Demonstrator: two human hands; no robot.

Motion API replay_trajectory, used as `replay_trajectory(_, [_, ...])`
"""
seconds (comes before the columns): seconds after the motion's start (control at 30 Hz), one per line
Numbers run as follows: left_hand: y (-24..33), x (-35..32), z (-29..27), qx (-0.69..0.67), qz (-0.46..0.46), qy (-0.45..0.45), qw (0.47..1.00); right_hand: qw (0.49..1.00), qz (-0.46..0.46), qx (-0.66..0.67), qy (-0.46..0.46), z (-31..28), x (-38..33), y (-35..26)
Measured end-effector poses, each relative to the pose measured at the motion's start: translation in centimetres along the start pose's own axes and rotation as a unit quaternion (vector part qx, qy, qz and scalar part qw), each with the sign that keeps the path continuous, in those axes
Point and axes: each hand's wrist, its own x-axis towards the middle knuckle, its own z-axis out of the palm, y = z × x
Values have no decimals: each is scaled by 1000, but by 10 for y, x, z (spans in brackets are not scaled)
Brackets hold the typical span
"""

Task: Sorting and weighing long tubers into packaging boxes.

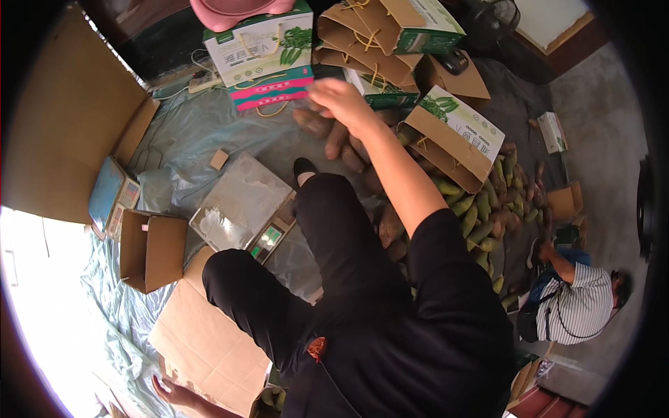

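Observation:
My right hand (343, 101) reaches forward at arm's length, blurred, just above a few brown tubers (327, 136) that lie on the plastic sheet (188, 132). Whether it grips one is unclear. My left hand (174, 393) lies flat with its fingers apart on a flattened cardboard sheet (202, 341) at the lower left. My legs in black trousers stretch between the two. A plastic-wrapped weighing scale (240, 202) with a green display sits left of my knee.
Green-and-white carry boxes (261, 42) and open ones (456, 136) stand around the tubers. A heap of yellow-green fruit (481, 216) lies at the right. A small open carton (150, 247) sits left of the scale. A person in a striped shirt (578, 303) crouches at the right.

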Motion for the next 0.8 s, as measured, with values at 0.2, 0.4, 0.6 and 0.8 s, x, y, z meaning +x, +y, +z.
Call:
replay_trajectory(0.2, [180,45,63,-126,207,-63,968,956,197,21,218,-125,-51,151])
replay_trajectory(0.4, [346,48,102,-282,289,-143,904,846,327,200,370,-226,-120,235])
replay_trajectory(0.6, [462,21,128,-304,328,-199,872,717,243,339,558,-292,-135,272])
replay_trajectory(0.8, [466,-7,179,-269,365,-286,844,670,113,478,557,-343,-135,290])
